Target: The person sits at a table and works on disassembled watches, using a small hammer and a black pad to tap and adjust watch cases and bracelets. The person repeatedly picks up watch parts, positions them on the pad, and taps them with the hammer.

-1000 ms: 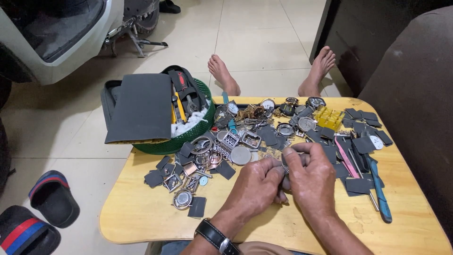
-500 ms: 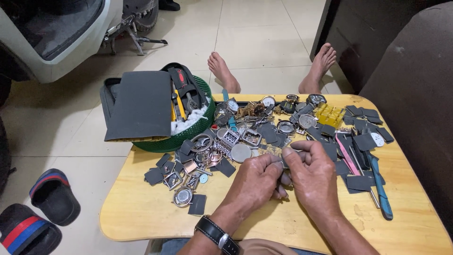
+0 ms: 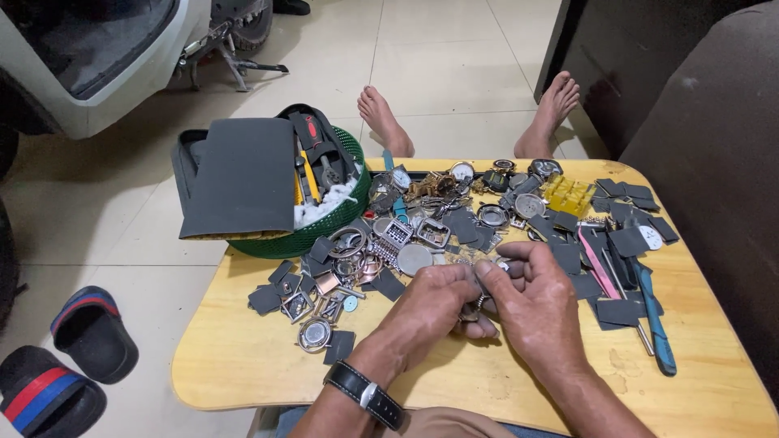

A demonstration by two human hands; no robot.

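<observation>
Small metal ring (image 3: 473, 307) (shiny, round) between both hands' fingers (image 3: 487, 272).

Small metal watch part (image 3: 473, 306): silvery, ring-like, mostly hidden, so its exact shape cannot be told. Pinched between the fingertips of the left hand (image 3: 430, 304) and the right hand (image 3: 535, 302), held just above the yellow wooden worktop (image 3: 243, 357). Position: near front edge, just in front of the scattered pile of watch cases (image 3: 406, 239).
</observation>
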